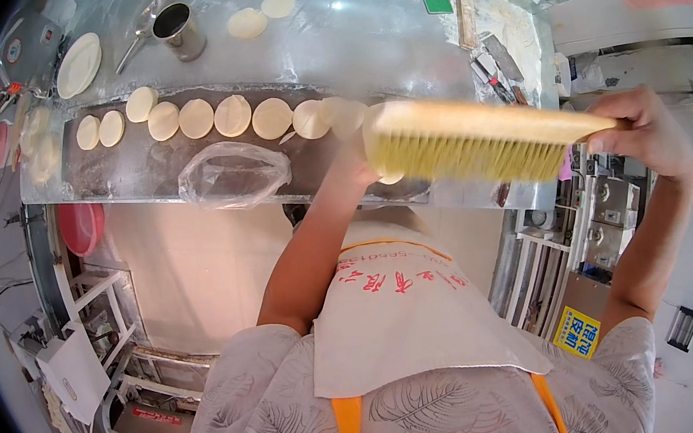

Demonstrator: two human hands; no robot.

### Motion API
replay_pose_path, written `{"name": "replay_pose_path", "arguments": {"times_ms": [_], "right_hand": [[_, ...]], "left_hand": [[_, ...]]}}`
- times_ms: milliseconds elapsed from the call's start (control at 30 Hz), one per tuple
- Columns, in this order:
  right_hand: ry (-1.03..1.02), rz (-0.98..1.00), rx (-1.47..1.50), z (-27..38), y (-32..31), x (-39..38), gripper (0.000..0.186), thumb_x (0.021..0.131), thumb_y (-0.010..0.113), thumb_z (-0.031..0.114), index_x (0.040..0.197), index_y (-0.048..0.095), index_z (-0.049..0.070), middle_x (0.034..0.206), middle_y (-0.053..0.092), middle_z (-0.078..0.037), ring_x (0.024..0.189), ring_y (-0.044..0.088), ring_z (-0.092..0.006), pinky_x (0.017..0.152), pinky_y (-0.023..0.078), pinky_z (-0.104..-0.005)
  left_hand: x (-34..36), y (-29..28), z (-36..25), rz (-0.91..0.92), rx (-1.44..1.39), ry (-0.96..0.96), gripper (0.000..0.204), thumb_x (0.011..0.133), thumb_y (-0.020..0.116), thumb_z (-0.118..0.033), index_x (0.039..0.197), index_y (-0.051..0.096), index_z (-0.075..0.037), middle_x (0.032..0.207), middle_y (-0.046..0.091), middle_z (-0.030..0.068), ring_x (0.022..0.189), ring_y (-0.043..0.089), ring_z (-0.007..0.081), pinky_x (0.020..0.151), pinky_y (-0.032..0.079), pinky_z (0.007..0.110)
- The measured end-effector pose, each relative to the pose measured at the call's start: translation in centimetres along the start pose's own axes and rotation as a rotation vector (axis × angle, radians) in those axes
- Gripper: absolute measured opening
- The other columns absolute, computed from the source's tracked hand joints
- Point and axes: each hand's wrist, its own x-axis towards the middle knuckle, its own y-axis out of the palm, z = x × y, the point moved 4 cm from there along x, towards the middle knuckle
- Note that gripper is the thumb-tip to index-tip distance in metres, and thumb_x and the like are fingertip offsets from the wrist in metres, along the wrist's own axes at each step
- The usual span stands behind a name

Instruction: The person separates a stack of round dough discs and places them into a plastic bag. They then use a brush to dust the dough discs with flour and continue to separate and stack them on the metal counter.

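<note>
My right hand (646,132) is closed round the handle of a wooden bench brush (462,122), held up over the right part of the worktop with its yellowish bristles downward. Behind the brush's left end is my left hand (351,168). It is blurred, and its fingers are hidden, so I cannot tell what it holds. A row of pale round dough wrappers (232,117), some in small stacks, runs leftward from there along the dark strip of the worktop. One more pale round (392,179) peeks out below the brush, close to my left hand.
A crumpled clear plastic bag (233,176) lies at the worktop's near edge. Farther back are a metal cup (179,34), a white plate (79,66), two loose wrappers (248,23) and a green card (437,3). A wooden stick (465,14) lies beside floury patches at the right.
</note>
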Motion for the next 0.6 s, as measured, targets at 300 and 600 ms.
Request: {"name": "replay_pose_path", "arguments": {"times_ms": [300, 600], "right_hand": [[0.202, -0.184, -0.184, 2.0, 0.0, -1.7, 0.027, 0.091, 0.086, 0.022, 0.097, 0.077, -0.003, 0.068, 0.048, 0.004, 0.066, 0.040, -0.0050, 0.058, 0.033, -0.0297], [0.159, -0.165, -0.087, -1.2, -1.7, -2.8, 0.033, 0.092, 0.086, 0.027, 0.104, 0.078, -0.002, 0.069, 0.052, 0.001, 0.065, 0.042, -0.0060, 0.057, 0.033, -0.0312]], "left_hand": [[-0.4, 0.3, -2.3, 0.027, 0.082, -0.031, 0.051, 0.102, 0.074, -0.028, 0.146, 0.061, -0.005, 0.144, 0.067, 0.0103, 0.129, 0.066, 0.0243, 0.110, 0.055, 0.044], [-0.7, -0.7, -1.1, -0.122, 0.087, -0.089, 0.041, 0.104, 0.070, -0.019, 0.141, 0.064, 0.000, 0.137, 0.070, 0.0094, 0.122, 0.069, 0.0197, 0.106, 0.056, 0.038]]}}
